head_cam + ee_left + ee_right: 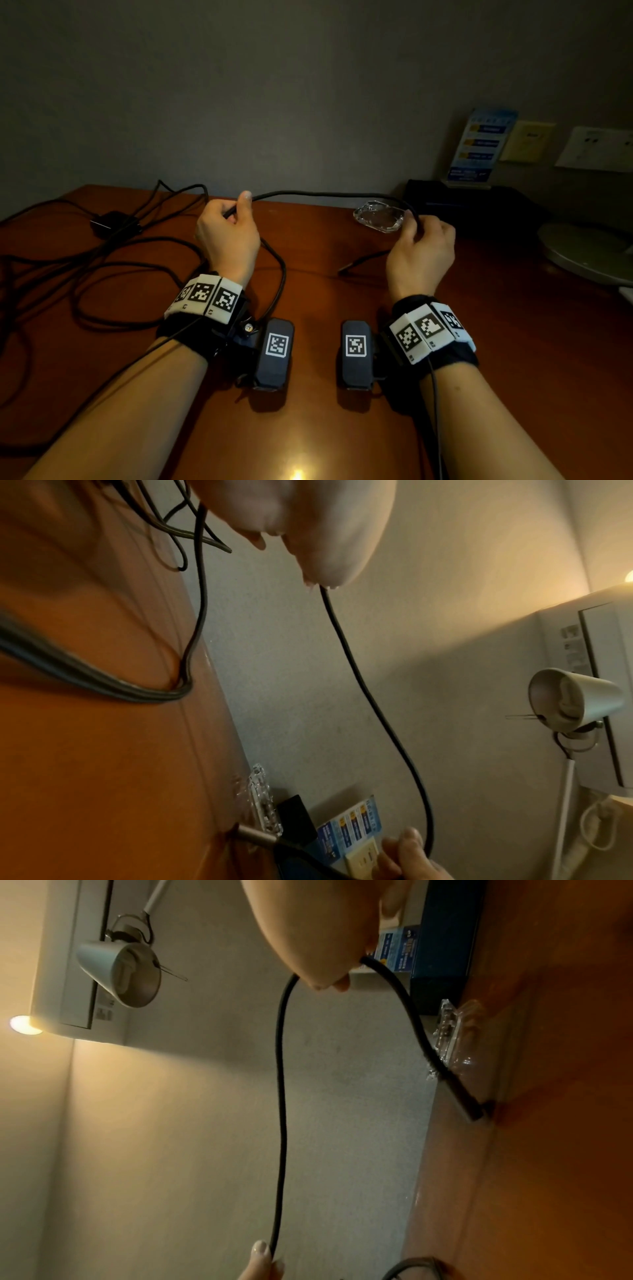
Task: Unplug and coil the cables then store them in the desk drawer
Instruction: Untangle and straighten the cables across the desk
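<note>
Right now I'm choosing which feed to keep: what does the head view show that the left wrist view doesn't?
Only the head view shows both wrists, the left hand and right hand each with a grip on the black cable, and the power adapter. Only the left wrist view shows the wall lamp and the cable's metal plug end touching the desk. Both share the cable, glass ashtray, desk and blue card.

Your black cable runs over a reddish-brown desk; its plug tip is silver-grey. Your wristbands are white with black square-code patterns. The ashtray is clear glass. The card is blue with yellow and white bands. The wall lamp is pale grey-white, the wall dull grey.
</note>
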